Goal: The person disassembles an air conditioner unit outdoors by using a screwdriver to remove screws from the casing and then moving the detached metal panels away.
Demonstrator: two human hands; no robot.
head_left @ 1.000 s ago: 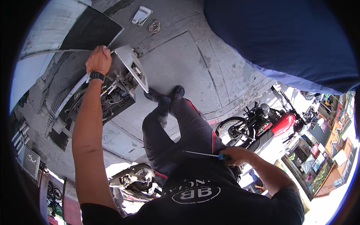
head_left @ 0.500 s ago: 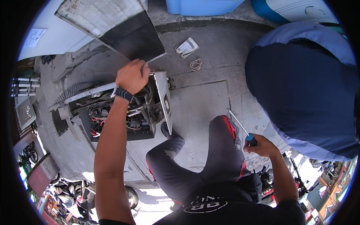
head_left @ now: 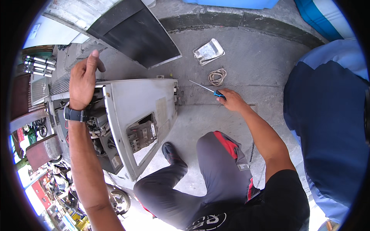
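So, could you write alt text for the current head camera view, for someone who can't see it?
A right hand grips a blue-and-black screwdriver near a coiled cord on concrete ground. The left hand, thumb raised, is over an opened white metal cabinet with internal parts exposed.

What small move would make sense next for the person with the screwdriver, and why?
Perhaps bring the screwdriver toward the opened casing: the right hand grips it over the floor, apart from the casing, while the left hand is near the casing's edge.
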